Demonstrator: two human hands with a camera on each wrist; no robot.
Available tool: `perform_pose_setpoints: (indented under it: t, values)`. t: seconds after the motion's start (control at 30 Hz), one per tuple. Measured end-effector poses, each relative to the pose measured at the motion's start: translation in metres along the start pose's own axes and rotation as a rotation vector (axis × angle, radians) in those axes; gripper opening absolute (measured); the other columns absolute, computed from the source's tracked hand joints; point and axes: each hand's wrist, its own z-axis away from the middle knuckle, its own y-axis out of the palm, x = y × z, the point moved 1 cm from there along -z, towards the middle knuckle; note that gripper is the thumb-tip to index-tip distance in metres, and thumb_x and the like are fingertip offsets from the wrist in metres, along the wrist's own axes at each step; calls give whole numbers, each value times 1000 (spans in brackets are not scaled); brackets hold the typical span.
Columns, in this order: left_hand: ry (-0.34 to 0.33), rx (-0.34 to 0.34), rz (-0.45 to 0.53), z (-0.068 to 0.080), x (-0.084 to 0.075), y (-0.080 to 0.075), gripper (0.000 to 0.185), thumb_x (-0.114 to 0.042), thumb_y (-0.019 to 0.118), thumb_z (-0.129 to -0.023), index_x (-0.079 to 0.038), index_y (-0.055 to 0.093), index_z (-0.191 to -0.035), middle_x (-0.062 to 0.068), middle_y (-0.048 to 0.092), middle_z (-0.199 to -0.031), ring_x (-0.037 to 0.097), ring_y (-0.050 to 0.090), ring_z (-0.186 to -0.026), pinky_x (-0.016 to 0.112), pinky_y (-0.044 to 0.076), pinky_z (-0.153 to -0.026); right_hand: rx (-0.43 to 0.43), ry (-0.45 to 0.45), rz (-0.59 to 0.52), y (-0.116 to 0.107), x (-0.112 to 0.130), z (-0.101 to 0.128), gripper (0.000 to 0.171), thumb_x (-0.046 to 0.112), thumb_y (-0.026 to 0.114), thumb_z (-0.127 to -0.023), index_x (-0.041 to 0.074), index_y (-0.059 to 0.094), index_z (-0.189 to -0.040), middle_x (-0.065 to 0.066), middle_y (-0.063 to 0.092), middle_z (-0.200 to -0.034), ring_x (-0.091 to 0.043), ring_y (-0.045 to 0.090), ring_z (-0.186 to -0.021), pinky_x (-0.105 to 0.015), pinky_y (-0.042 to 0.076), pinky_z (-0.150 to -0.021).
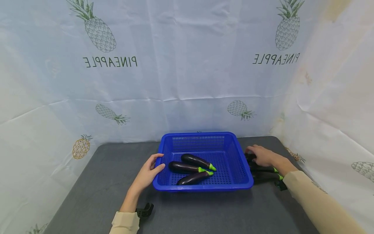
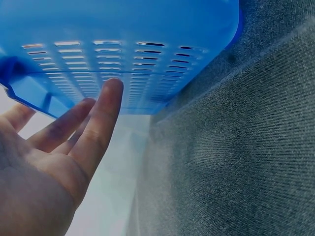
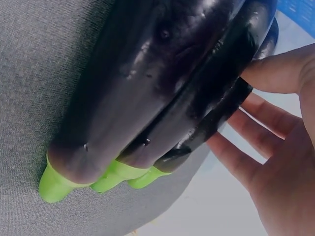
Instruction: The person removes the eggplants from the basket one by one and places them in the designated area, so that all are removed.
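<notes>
Right hand (image 1: pixel 261 155): on far tips of eggplants on table (image 3: pixel 162 93), fingers loosely curved over them, thumb on top; firm grip not clear. Eggplants lie side by side just right of blue basket (image 1: pixel 230 139), long axes near–far, green stems toward near edge. Left hand (image 1: pixel 149 172): spread, straight fingers against basket's left wall. Three eggplants in basket (image 1: pixel 191 168). Right hand nearer the loose ones.
</notes>
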Motion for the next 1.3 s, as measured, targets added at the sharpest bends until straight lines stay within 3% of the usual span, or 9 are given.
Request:
perform_pose_setpoints:
  t: [0.2, 0.47, 0.9, 1.3]
  values:
    - [2, 4, 10, -1, 0, 1, 44, -24, 63, -103, -12, 50, -143, 25, 44, -151, 45, 50, -134, 60, 50, -98, -15, 2, -65, -5, 1, 4, 38, -11, 59, -89, 3, 62, -124, -19, 60, -117, -40, 61, -108, -61, 50, -91]
    - [3, 8, 9, -1, 1, 1, 45, -25, 63, -103, -12, 49, -144, 25, 45, -151, 45, 51, -133, 59, 51, -96, -107, -38, -68, -22, 2, 8, 31, -9, 55, -90, -1, 63, -119, -13, 61, -100, -25, 58, -89, -49, 50, -79]
    - [-9, 9, 9, -1, 0, 0, 44, -22, 62, -104, -12, 49, -144, 25, 45, -151, 44, 52, -132, 57, 52, -96, -218, -18, -107, -39, 25, 26, 25, 3, 58, -100, 0, 63, -124, -14, 65, -116, -36, 62, -108, -55, 52, -88]
    - [-11, 15, -3, 0, -2, -1, 45, -21, 60, -104, -10, 47, -146, 25, 44, -152, 45, 50, -134, 58, 50, -98, -316, -29, -132, -30, 50, 44, 33, 19, 60, -104, 2, 60, -132, -16, 61, -125, -36, 61, -112, -57, 50, -92]
